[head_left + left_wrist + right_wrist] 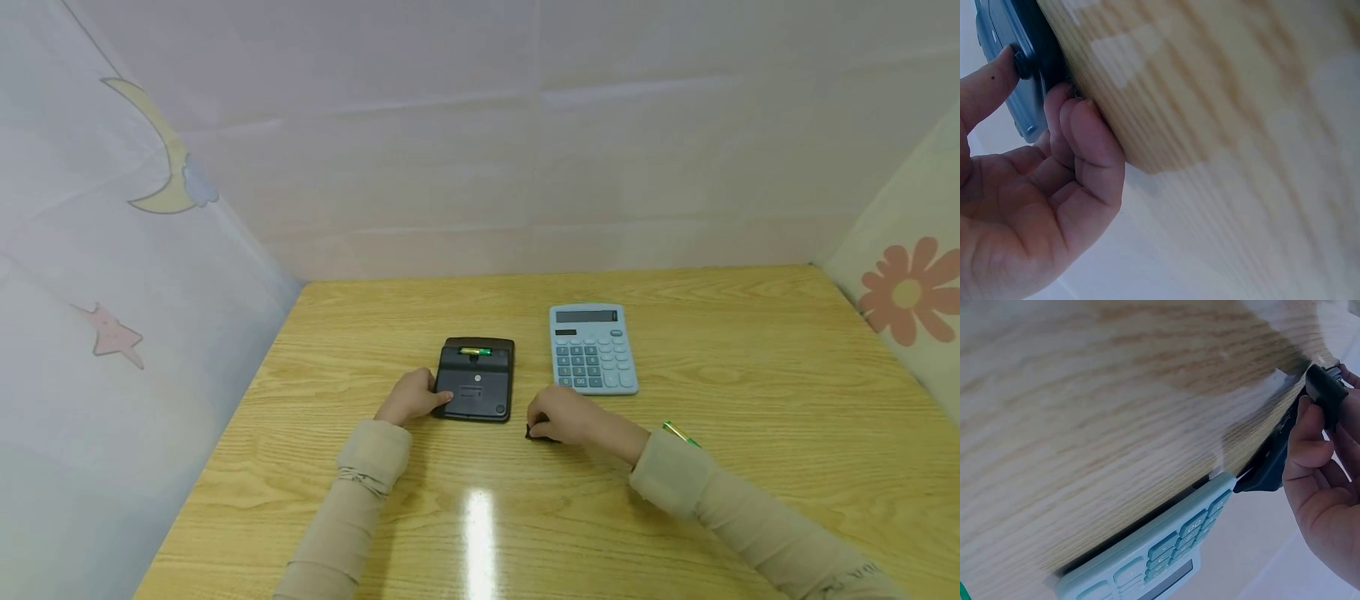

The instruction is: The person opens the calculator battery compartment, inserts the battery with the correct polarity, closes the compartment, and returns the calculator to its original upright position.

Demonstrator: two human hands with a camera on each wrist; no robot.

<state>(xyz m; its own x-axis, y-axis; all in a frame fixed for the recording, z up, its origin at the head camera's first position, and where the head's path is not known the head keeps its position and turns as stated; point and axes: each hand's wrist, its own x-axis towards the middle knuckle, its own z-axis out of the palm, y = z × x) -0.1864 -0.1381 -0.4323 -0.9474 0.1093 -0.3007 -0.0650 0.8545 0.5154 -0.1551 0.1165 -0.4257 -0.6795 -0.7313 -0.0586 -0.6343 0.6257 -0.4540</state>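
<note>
On the table [322, 483] lies a black calculator [480, 385], back up, long axis running near to far, with a battery [475, 352] set crosswise at its far end. It sits just right of the left hand [412, 396], whose thumb presses its back and whose curled fingers grip its left edge. Right of its near corner, the right hand [567, 414] pinches a black cover [1327, 392]; a blue calculator [592, 350] lies beyond that hand.

Up at the head, we look forward and down across the worktop [360, 321]. At the left wrist, we're tilted, close on the left grip [1047, 194]; at the right, tilted too, close on the right grip [1325, 462], sharing the blue calculator [592, 350] with the head view.
</note>
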